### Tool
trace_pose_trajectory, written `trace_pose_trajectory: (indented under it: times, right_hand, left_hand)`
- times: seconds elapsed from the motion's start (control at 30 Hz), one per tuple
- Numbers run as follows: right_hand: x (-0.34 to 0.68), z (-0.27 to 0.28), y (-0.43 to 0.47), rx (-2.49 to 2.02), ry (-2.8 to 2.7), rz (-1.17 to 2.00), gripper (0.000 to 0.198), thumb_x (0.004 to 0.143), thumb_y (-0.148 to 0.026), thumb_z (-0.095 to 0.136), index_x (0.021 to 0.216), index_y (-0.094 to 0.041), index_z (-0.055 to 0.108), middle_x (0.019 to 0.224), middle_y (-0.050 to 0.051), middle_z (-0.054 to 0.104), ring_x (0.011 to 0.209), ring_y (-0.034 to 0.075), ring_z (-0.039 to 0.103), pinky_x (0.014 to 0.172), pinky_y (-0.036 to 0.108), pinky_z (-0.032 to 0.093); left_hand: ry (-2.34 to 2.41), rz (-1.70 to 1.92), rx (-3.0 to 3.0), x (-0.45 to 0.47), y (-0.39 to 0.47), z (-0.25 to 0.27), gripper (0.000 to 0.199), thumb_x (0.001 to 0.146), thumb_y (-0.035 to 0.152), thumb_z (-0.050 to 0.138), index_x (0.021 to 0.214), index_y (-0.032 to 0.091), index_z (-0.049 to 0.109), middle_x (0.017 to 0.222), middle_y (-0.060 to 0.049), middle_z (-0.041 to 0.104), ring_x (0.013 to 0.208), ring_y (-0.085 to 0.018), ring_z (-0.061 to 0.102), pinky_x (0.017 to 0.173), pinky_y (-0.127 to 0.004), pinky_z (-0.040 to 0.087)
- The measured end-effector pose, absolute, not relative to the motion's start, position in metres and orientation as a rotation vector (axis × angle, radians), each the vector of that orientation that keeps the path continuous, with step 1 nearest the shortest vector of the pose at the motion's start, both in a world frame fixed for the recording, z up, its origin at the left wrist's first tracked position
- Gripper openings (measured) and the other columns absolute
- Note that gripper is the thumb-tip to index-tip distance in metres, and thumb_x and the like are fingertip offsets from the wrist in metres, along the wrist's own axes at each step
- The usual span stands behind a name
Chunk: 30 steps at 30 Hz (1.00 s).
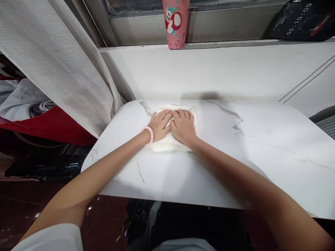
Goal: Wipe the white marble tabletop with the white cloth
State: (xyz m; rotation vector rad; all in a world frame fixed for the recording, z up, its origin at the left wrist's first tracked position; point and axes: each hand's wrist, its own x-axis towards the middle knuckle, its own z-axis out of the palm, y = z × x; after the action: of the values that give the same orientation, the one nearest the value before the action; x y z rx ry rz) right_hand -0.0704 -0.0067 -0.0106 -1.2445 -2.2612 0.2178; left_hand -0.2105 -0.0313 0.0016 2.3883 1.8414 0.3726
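A white cloth [167,146] lies spread on the white marble-patterned table [222,170]. Flat on its left part rests my left hand [160,124], fingers stretched out, with a pink coiled band [150,134] around the wrist. My right hand [183,126] presses on the cloth's right part, its fingers extended and slightly bent. The two hands are side by side, meeting near the middle of the cloth. Neither one grips the cloth; both palms face down on it and hide much of its surface.
A pink patterned cup [176,24] stands on the ledge behind the table. At the back right leans a dark device [305,21] showing a timer. A pale curtain [65,59] hangs on the left, beside a red bag [52,125] with clothes.
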Motion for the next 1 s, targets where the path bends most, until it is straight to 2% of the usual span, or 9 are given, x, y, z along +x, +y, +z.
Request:
trace_pose_trajectory:
  times: [0.27, 0.57, 0.87, 0.93, 1.0]
  right_hand:
    - [-0.099, -0.013, 0.055, -1.316, -2.166, 0.201, 0.038, 0.092, -0.018, 0.035, 0.121, -0.015, 0.059, 0.122, 0.013, 0.058, 0.116, 0.029, 0.045, 0.108, 0.046, 0.024]
    - [-0.132, -0.009, 0.078, -1.337, -2.206, 0.181, 0.037, 0.092, -0.018, 0.035, 0.121, -0.014, 0.059, 0.122, 0.015, 0.059, 0.117, 0.030, 0.046, 0.107, 0.046, 0.026]
    - [-0.140, -0.007, 0.035, -1.146, -2.327, 0.217, 0.038, 0.095, -0.019, 0.035, 0.125, -0.014, 0.058, 0.125, 0.013, 0.059, 0.118, 0.026, 0.048, 0.109, 0.043, 0.028]
    - [-0.135, -0.006, 0.013, -1.100, -2.361, 0.229, 0.038, 0.095, -0.019, 0.035, 0.126, -0.015, 0.057, 0.127, 0.013, 0.058, 0.120, 0.026, 0.047, 0.112, 0.047, 0.024]
    - [-0.128, -0.004, -0.014, -1.066, -2.387, 0.253, 0.039, 0.095, -0.019, 0.034, 0.127, -0.017, 0.055, 0.130, 0.012, 0.056, 0.123, 0.026, 0.045, 0.115, 0.056, 0.015]
  left_hand:
    - [1.728, 0.464, 2.433, -0.239, 0.042, -0.001, 0.045, 0.092, 0.032, 0.037, 0.134, 0.022, 0.048, 0.147, -0.008, 0.046, 0.138, -0.022, 0.035, 0.116, -0.048, 0.022]
    - [1.764, 0.485, 2.412, -0.272, 0.063, -0.003, 0.047, 0.092, 0.032, 0.036, 0.138, 0.025, 0.047, 0.148, -0.006, 0.045, 0.139, -0.021, 0.035, 0.117, -0.047, 0.023]
    - [1.990, 0.447, 2.324, -0.282, 0.002, -0.006, 0.050, 0.092, 0.032, 0.034, 0.139, 0.021, 0.046, 0.150, -0.010, 0.043, 0.140, -0.025, 0.034, 0.116, -0.053, 0.023]
    - [2.057, 0.431, 2.284, -0.276, -0.027, -0.006, 0.050, 0.092, 0.031, 0.033, 0.139, 0.020, 0.046, 0.151, -0.011, 0.041, 0.142, -0.026, 0.032, 0.116, -0.055, 0.021]
    - [2.107, 0.398, 2.258, -0.267, -0.060, -0.004, 0.050, 0.093, 0.031, 0.032, 0.139, 0.018, 0.045, 0.152, -0.012, 0.040, 0.143, -0.027, 0.030, 0.117, -0.056, 0.018]
